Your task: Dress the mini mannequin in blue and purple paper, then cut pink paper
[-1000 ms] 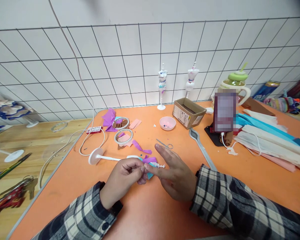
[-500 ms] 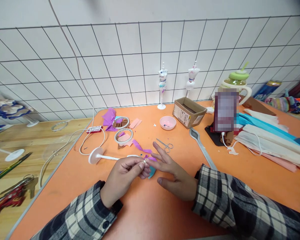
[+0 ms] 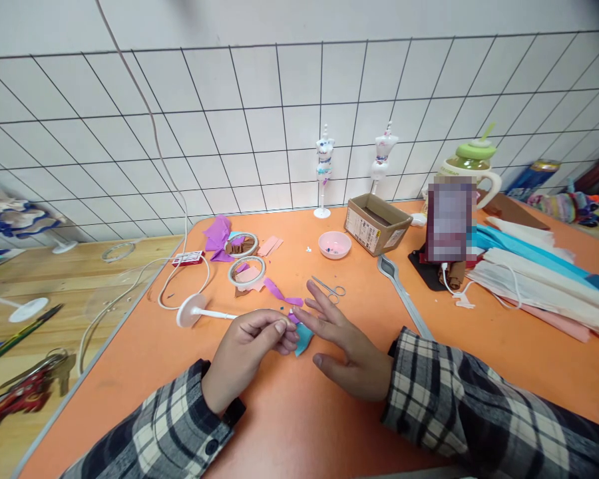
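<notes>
One teal piece [image 3: 304,340], nearer you than the scissors [image 3: 329,287]: probably light, soft, tearable; take it by an edge. Your left hand [image 3: 252,348] is pinched closed, contents unseen; your right hand [image 3: 352,352] is open, fingers spread.

Orange tabletop [image 3: 299,420]; on it, white stand [image 3: 203,312], scissors [image 3: 330,289], pink bowl [image 3: 335,256], cardboard box [image 3: 374,242]

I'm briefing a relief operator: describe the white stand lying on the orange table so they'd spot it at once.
On the orange table, find the left hand's grip. To its left in the picture lies the white stand, its round base toward the table's left edge, thin pole running behind that grip. Unlike the two dress forms upright by the wall, it lies on its side.
</notes>
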`<state>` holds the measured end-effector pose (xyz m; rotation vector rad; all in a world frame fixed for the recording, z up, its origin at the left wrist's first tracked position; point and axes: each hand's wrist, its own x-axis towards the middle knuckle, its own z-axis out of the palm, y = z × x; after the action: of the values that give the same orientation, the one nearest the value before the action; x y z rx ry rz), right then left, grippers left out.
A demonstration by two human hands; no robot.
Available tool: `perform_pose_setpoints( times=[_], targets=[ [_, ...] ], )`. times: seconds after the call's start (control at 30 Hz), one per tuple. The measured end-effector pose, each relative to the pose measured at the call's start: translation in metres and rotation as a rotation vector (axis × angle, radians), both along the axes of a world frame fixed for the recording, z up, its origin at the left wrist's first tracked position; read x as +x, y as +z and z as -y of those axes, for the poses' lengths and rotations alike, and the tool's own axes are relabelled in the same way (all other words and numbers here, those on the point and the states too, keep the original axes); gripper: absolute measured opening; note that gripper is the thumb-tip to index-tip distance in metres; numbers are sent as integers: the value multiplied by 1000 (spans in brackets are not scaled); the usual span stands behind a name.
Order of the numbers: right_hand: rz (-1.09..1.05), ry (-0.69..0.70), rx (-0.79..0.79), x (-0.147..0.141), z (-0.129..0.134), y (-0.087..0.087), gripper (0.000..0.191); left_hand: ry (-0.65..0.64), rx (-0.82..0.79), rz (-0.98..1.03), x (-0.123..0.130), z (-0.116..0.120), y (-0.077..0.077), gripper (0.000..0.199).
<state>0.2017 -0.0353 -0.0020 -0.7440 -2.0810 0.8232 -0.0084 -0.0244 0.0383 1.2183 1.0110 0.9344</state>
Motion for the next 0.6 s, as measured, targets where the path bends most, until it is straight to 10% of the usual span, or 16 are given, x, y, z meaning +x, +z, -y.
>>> perform_pose_setpoints(
  times=[0.23, 0.6],
  targets=[
    [174, -240, 293, 3, -3, 1, 69, -77, -78, 78, -1, 1, 2, 38],
    [206, -193, 433, 6, -3, 6, 71, -129, -39, 6, -2, 0, 2, 32]
  ],
)
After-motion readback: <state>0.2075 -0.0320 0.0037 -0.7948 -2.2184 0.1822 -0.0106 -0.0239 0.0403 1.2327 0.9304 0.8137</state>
